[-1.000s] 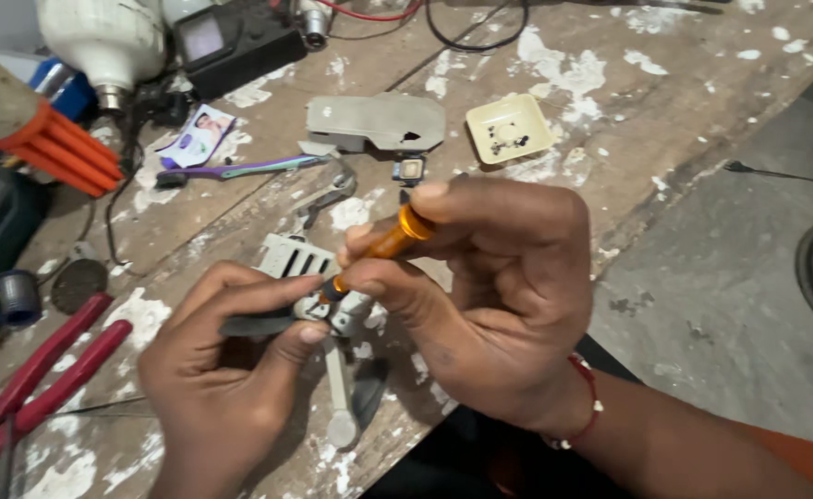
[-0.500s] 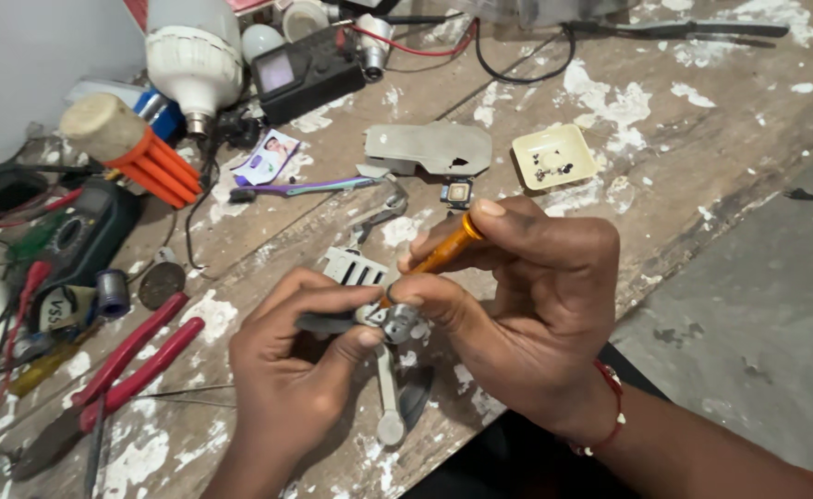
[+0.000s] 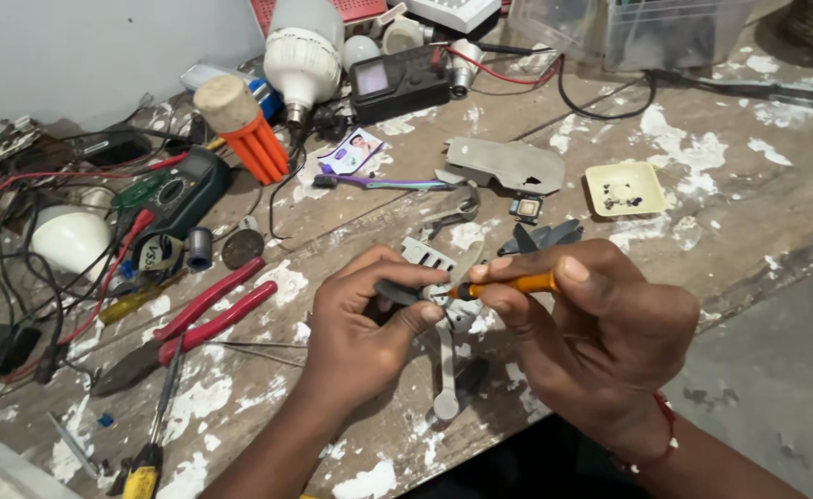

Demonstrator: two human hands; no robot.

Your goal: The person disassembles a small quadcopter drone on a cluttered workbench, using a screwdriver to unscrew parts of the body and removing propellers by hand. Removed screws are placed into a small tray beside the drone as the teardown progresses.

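The left hand was closed around a small grey drone, pinching its dark body between thumb and fingers just above the paint-flecked wooden workbench. One pale arm of the drone hung down from the grip and ended in a round tip near the bench edge. The right hand was closed on an orange-handled precision screwdriver, held nearly level between thumb and fingertips, its tip touching the drone beside the left thumb (whether it sat in a screw head could not be told).

Behind the hands lay a flat grey cover plate, and just right of it a small cream tray with tiny dark bits inside. A small square dark part sat between the plate and the hands. A purple toothbrush lay left of the plate. Red-handled pliers lay well left of the left hand, with a yellow-handled screwdriver near the front edge. Farther back stood a large white LED bulb, an orange finned bulb base and a dark green multimeter among tangled red and black leads. A clear plastic box stood at the far right.
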